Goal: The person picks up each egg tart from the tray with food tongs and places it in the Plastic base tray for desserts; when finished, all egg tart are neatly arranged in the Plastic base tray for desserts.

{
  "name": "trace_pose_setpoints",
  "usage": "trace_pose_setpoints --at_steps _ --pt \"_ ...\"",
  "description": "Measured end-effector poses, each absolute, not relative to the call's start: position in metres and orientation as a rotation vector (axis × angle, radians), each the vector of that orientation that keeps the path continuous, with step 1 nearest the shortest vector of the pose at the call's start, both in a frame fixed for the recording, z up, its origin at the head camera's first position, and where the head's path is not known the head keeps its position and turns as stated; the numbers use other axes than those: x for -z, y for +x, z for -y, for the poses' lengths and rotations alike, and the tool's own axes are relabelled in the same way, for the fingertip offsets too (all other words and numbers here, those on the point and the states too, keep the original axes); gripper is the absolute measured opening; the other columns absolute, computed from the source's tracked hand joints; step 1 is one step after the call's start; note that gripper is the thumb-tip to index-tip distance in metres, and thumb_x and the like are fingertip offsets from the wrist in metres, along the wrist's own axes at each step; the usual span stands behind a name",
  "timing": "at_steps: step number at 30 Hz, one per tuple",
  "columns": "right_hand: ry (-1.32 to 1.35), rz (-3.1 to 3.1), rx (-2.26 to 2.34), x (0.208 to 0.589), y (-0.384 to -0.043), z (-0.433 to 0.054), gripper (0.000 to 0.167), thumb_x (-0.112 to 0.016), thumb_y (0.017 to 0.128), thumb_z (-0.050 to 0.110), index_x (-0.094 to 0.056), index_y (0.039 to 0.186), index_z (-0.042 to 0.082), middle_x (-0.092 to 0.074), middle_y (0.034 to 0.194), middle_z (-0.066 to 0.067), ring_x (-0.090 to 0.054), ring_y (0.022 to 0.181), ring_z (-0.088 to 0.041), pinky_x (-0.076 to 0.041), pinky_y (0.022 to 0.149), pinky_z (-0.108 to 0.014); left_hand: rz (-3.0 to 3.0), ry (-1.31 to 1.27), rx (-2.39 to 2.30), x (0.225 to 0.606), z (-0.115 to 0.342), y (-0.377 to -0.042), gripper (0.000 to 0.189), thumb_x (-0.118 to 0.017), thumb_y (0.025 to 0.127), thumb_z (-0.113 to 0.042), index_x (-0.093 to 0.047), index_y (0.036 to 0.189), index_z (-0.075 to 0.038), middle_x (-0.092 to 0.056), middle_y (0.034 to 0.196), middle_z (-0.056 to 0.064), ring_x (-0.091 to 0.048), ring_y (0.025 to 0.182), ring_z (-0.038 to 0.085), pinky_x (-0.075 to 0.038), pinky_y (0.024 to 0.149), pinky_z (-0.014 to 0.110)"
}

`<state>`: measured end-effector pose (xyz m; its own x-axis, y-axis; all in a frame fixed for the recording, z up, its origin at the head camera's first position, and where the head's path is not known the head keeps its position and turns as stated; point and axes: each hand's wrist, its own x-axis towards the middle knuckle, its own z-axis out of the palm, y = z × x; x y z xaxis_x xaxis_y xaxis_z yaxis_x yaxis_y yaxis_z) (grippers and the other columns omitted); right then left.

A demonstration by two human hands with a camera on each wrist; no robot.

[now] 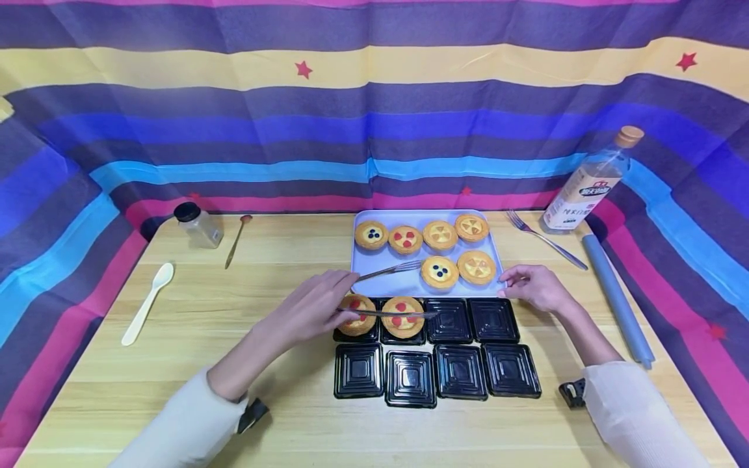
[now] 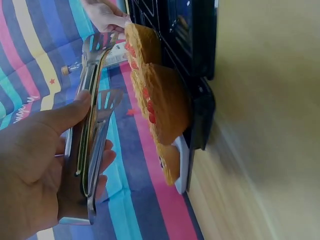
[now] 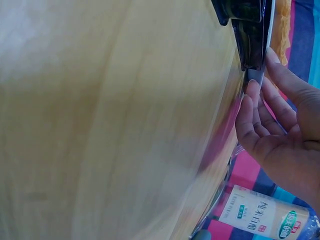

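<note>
Your left hand (image 1: 316, 305) grips tongs (image 1: 389, 313) above two tarts (image 1: 402, 315); your right hand (image 1: 535, 286), fingers relaxed, steadies the tray (image 1: 374, 266). A careless squeeze could crush pastry.

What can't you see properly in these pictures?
- Bottle label: too small to read in the head view, cut off by the edge in the right wrist view.
- Tart under the left hand: partly hidden by that hand and the tongs.
- Right hand fingers on the tray: contact blurred in the right wrist view.
</note>
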<state>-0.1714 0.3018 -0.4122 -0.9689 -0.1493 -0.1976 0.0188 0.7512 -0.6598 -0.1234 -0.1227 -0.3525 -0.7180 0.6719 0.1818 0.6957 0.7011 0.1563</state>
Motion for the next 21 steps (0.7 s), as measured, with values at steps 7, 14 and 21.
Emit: trace_pose_setpoints --at_steps 7,14,21 --pt "-0.108 -2.714 1.028 0.413 -0.172 -0.302 0.038 -0.078 0.077 0.021 -0.065 0.104 -0.003 -0.064 0.091 -0.012 -0.054 0.075 -0.014 -0.045 0.059 -0.020 2.962 -1.021 0.232 0.352 0.090 -0.151 0.065 -0.065 0.088 -0.041 -0.047 0.134 0.001 -0.056 0.130 0.016 -0.055 0.118 0.028 -0.051 0.096 0.041" --pt "-0.113 -2.715 1.048 0.414 -0.172 -0.302 0.037 -0.078 0.077 0.019 -0.065 0.104 -0.003 -0.064 0.090 -0.012 -0.055 0.072 -0.012 -0.045 0.058 -0.020 2.997 -0.980 0.158 0.355 0.067 -0.165 0.057 -0.066 0.087 -0.039 -0.053 0.127 0.000 -0.060 0.124 0.013 -0.057 0.112 0.025 -0.051 0.095 0.039" --pt "-0.133 -2.716 1.076 0.413 -0.170 -0.302 0.038 -0.079 0.077 0.019 -0.066 0.103 -0.005 -0.065 0.089 -0.013 -0.056 0.071 -0.008 -0.045 0.059 -0.018 3.057 -0.945 0.160 0.358 0.060 -0.170 0.054 -0.065 0.088 -0.037 -0.054 0.126 -0.001 -0.062 0.118 0.011 -0.058 0.106 0.023 -0.052 0.093 0.037"
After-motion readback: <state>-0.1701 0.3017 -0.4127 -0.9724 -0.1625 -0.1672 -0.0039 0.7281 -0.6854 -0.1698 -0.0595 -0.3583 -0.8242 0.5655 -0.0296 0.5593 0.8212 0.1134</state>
